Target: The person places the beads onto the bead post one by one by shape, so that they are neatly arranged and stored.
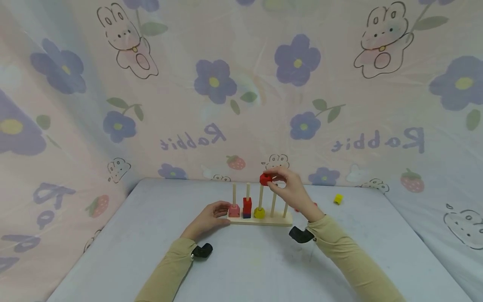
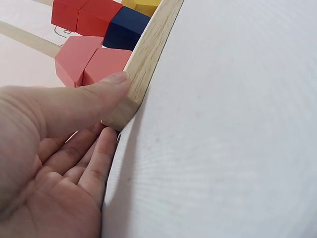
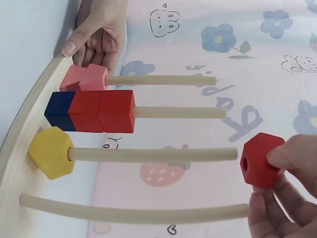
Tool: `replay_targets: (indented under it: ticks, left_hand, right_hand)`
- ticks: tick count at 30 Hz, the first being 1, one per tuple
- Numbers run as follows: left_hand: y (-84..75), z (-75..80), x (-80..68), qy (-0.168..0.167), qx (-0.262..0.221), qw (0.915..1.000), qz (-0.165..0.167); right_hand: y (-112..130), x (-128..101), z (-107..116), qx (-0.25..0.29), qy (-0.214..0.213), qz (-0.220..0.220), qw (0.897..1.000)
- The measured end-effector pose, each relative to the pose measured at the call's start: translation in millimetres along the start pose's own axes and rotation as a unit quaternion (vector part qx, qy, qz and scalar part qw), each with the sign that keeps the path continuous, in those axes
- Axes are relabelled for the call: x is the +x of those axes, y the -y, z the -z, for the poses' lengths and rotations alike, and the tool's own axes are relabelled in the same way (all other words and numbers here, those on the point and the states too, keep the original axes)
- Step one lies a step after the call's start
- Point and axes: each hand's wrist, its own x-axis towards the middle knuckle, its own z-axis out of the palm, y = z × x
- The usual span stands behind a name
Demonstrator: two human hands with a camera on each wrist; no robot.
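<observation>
the right hand [image 1: 288, 187] has its grip closed in a pinch on a faceted red block [image 3: 262, 159], its hole facing the tip of the peg [image 3: 153, 154] just below, apart from it. that peg carries a yellow block [image 3: 51, 152] at the bottom. the left hand [image 1: 206, 219] grips one end of the wooden base [image 1: 260, 221] on the bench [image 1: 249, 260], thumb and fingers close together around it, beside the pink blocks [image 3: 94, 78].

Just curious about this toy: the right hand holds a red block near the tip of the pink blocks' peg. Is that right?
Not pink but yellow: the right hand holds a red block near the tip of the peg carrying the yellow block, as the right wrist view shows.
</observation>
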Motion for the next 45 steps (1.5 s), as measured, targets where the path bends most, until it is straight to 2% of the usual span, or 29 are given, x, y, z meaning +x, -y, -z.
replay_targets:
  ticks: [4,10,16,19,23,27,31,37,40,45]
  left_hand:
    - [0.8,0.2,1.2,0.0,0.004,1.0,-0.001]
    - [1.2,0.8,0.7,-0.002,0.007,1.0,0.002]
    - [2.2,0.6,0.6,-0.002,0.003,1.0,0.001]
    - [1.5,0.1,0.7,-0.005,0.007,1.0,-0.002]
    - [-6.4,-0.8,-1.8,-0.006,0.011,0.9999,0.0]
    - [-16.1,-1.3,-5.0,0.001,0.004,1.0,0.003]
    - [-9.0,-1.3,-2.6,-0.002,0.003,1.0,0.005]
    - [6.1,-0.8,2.3,-0.005,0.01,0.9999,0.008]
    - [7.9,-0.6,2.4,0.0,0.008,1.0,0.005]
    - [6.2,1.7,1.8,0.0,0.01,1.0,0.003]
  right_hand:
    - [-22.0,1.2,-8.6,0.01,-0.001,-0.002,1.0]
    - [-27.8,-3.1,-18.7,0.022,0.009,-0.031,0.999]
    - [-33.6,-12.4,-29.2,0.037,-0.012,-0.085,0.996]
    - [-37.2,-18.0,-34.5,0.062,-0.021,-0.125,0.99]
    - [-44.0,-24.6,-42.3,0.097,-0.033,-0.184,0.978]
    - [-53.8,-31.5,-51.6,0.105,-0.047,-0.218,0.969]
    - [-62.6,-38.7,-61.1,0.106,-0.052,-0.247,0.962]
    - [-65.7,-46.7,-67.5,0.116,-0.057,-0.258,0.957]
    - [-62.5,-50.1,-65.2,0.119,-0.058,-0.245,0.961]
    - [-53.1,-60.4,-56.0,0.099,-0.035,-0.208,0.972]
